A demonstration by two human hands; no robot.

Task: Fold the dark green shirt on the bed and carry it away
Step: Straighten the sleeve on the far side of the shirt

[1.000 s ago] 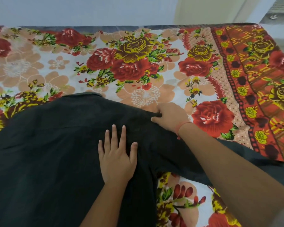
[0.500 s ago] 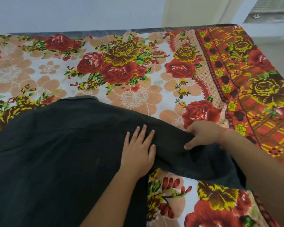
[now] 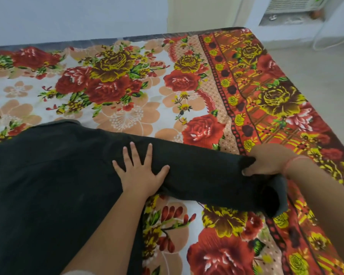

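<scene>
The dark green shirt (image 3: pixel 48 185) lies spread flat on the near left part of the bed (image 3: pixel 246 30), over a floral bedsheet (image 3: pixel 127 86) of red and yellow roses. Its sleeve (image 3: pixel 203 171) stretches out to the right across the sheet. The left hand (image 3: pixel 140 173) presses flat on the cloth where sleeve meets body, its grip wide with fingers spread. The right hand (image 3: pixel 266 161), a red thread (image 3: pixel 294 160) at its wrist, has its grip closed on the sleeve's end, the cuff opening hanging just below it
</scene>
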